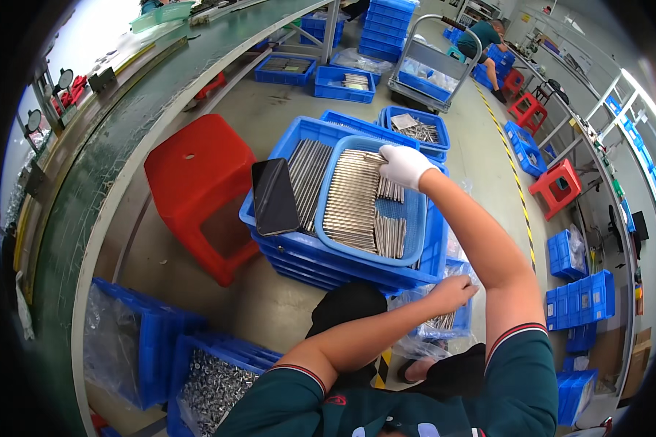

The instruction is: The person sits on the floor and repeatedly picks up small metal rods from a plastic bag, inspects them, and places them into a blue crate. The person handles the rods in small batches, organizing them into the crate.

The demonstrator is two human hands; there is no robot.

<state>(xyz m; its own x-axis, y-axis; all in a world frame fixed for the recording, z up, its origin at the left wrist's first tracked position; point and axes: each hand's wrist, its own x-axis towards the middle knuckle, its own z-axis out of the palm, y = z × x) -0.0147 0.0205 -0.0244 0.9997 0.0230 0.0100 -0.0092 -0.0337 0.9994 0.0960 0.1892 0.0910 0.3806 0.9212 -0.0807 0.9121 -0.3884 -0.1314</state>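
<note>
A light-blue plastic basket rests on a stack of blue crates in front of me. Short silvery metal rods lie in a long row inside it, with smaller bundles along its right side. My right hand, in a white glove, reaches over the basket's upper right part, its fingertips closed at the rod ends. My bare left hand is held nearer to me, fingers curled together, above a crate with a plastic bag; what it may hold is hidden. A dark phone leans at the basket's left, beside longer grey rods.
A red stool stands left of the crates, by a long green workbench. Low at the left is a crate of small metal parts. Beyond are a grey trolley and another seated person. Blue crates line the right.
</note>
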